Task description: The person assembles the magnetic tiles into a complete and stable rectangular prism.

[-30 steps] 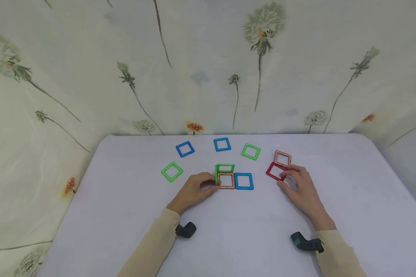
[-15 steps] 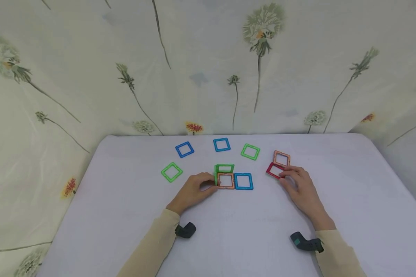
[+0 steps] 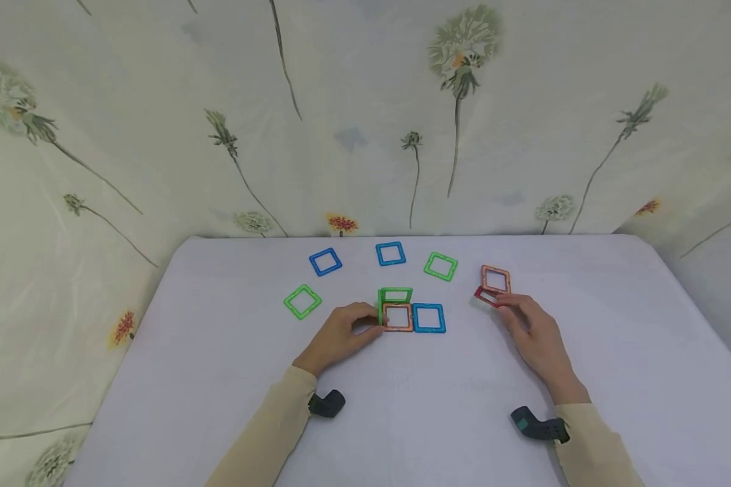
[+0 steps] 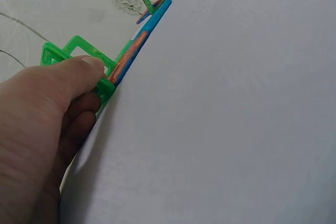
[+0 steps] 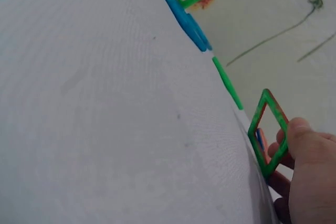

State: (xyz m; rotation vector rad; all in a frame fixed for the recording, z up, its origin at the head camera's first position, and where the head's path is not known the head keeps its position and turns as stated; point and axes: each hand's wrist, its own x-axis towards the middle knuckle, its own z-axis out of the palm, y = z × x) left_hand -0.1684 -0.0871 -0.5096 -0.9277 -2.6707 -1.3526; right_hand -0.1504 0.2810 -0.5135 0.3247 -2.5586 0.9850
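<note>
In the head view my left hand (image 3: 343,331) pinches an upright green square magnetic tile (image 3: 380,308) at the left edge of a flat orange tile (image 3: 413,318). Another green tile (image 3: 396,295) stands along the orange one's back edge, and a blue tile (image 3: 429,318) lies against its right side. My right hand (image 3: 533,331) grips a red square magnetic tile (image 3: 487,297), tilted up from the table. Its other face shows green in the right wrist view, where the thumb lies over one edge (image 5: 266,95). Just behind it lies an orange tile (image 3: 496,277).
Toward the back lie two blue tiles (image 3: 325,262) and a green tile (image 3: 441,266). Another green tile (image 3: 302,302) rests left of the joined group. The white-covered table (image 3: 402,419) meets a flower-patterned cloth (image 3: 365,135) behind.
The red tile has gone from lying almost flat to tilted up in my right hand, which shifted slightly right. My left hand stays on the upright green tile.
</note>
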